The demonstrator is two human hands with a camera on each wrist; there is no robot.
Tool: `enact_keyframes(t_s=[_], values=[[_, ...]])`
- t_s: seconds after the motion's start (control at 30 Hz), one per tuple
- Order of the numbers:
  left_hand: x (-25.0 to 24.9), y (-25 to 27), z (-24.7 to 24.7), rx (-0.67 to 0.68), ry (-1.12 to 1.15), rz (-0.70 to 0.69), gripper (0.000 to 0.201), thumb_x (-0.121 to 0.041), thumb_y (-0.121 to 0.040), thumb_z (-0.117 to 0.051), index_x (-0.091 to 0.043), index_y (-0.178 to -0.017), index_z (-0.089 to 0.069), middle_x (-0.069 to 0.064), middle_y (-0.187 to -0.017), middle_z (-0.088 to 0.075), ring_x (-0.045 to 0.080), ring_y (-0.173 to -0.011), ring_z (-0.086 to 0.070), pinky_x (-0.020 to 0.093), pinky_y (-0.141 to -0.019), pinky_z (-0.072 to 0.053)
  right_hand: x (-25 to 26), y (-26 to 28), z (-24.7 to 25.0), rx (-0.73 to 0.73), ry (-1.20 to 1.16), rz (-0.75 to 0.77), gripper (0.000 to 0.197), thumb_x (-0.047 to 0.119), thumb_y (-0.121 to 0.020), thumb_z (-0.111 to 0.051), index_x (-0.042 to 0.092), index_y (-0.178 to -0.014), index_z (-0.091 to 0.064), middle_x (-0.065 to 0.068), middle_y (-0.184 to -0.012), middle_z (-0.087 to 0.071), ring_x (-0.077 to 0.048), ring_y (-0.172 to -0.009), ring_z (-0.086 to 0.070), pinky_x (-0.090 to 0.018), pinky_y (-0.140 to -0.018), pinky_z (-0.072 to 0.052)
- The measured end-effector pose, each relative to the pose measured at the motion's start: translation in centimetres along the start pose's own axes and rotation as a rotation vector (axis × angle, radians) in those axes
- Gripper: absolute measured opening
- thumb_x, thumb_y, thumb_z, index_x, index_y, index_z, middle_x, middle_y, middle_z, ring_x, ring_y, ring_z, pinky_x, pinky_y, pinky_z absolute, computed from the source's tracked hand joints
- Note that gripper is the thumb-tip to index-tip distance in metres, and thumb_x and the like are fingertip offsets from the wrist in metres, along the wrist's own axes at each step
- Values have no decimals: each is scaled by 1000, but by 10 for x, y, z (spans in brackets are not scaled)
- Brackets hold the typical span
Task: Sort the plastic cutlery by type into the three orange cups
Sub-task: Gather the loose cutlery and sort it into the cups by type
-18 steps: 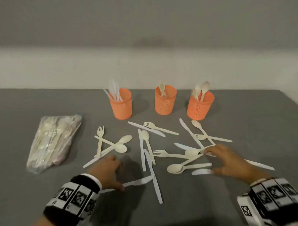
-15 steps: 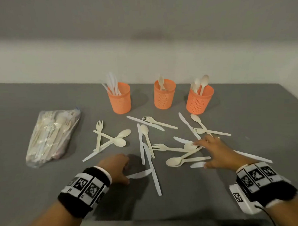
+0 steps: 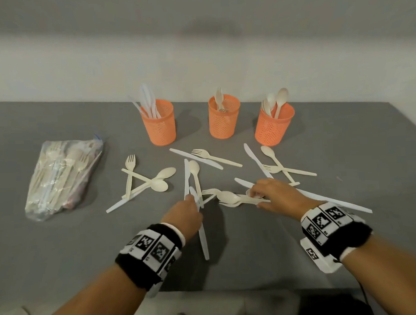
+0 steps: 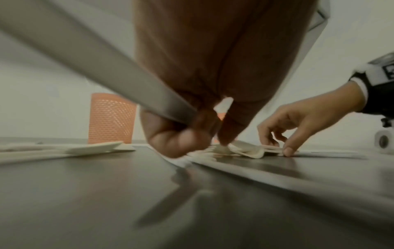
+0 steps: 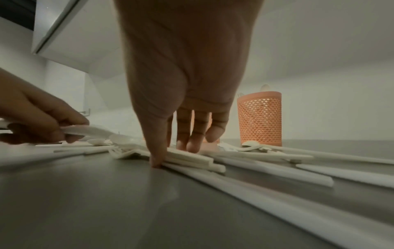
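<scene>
My left hand [image 3: 184,212] grips a white knife [image 3: 202,237], fingers curled round its handle; the blade runs back past my wrist in the left wrist view, and the hand is low over the grey table [image 3: 64,256]. My right hand [image 3: 278,197] bends down over a clump of spoons [image 3: 229,197] in the middle of the scatter, thumb tip pressed to the table against their handles and the other fingers curved onto them from the far side. I think it pinches them, though the right wrist view is too crowded with white handles to be sure.

Loose cutlery lies all round both hands: a fork [image 3: 129,174] crossed with two spoons to the left, a knife and spoon side by side just ahead of my left hand, a fork and knife beyond those, and more knives, a fork and a spoon to the right.

Three orange cups stand in a row at the far side. The left cup [image 3: 160,128] holds knives, the middle cup [image 3: 223,121] forks, the right cup [image 3: 273,128] spoons (bowls up).

A clear bag [image 3: 61,179] of cutlery lies well to the left.
</scene>
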State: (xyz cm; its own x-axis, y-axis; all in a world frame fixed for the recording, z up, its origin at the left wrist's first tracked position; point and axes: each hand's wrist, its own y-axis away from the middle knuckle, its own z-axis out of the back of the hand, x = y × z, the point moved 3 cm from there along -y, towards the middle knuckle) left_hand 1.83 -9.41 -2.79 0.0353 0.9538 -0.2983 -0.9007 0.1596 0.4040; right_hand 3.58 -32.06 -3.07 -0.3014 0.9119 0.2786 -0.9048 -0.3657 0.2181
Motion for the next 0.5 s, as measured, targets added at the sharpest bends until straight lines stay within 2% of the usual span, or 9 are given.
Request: enact_keyframes(t_s=[0.07,0.13,0.23,0.33,0.43,0.5], values=[[-8,-5,-6,18,-70,35,39,-35,-94,-45,-5,-118,-49,13,-116,-61,28,-107,-59,32,-86,-46,-3,-1,2,-20,-12,-19,43,24,-77,-72,23,-116,-55,3,-117,-52,-17,-113,-46,-32,-95,-41],[-10,-10,-6,33,-131,67,42,-39,-92,-49,-5,-116,-53,11,-116,-62,26,-108,-59,32,-88,-47,-11,1,8,-18,1,-97,52,30,-73,-75,21,-119,-52,2,-119,-49,-19,-113,-43,-31,-97,-38],[-9,-16,-3,8,-125,116,37,-26,-92,-51,-2,-120,-51,14,-118,-61,29,-108,-59,32,-86,-47,-22,5,13,46,87,-161,59,39,-73,-73,19,-123,-50,-1,-123,-47,-20,-117,-42,-33,-99,-36],[-7,-20,1,-9,-137,137,30,-13,-92,-46,1,-118,-53,16,-118,-61,30,-109,-59,31,-84,-47,-24,3,11,54,122,-175,52,39,-78,-68,18,-122,-51,-2,-122,-51,-21,-117,-42,-34,-99,-34],[-5,-23,2,14,-83,172,27,-15,-91,-47,0,-110,-58,16,-114,-62,29,-105,-60,28,-76,-43,-25,0,8,45,20,-193,44,31,-82,-65,14,-120,-50,-6,-123,-51,-23,-116,-44,-33,-97,-36],[-4,-23,4,16,-66,188,27,-17,-91,-47,1,-109,-58,17,-113,-63,30,-105,-60,29,-79,-44,-26,-1,7,43,-20,-192,43,27,-84,-64,12,-122,-49,-9,-125,-48,-25,-117,-44,-34,-97,-38]])
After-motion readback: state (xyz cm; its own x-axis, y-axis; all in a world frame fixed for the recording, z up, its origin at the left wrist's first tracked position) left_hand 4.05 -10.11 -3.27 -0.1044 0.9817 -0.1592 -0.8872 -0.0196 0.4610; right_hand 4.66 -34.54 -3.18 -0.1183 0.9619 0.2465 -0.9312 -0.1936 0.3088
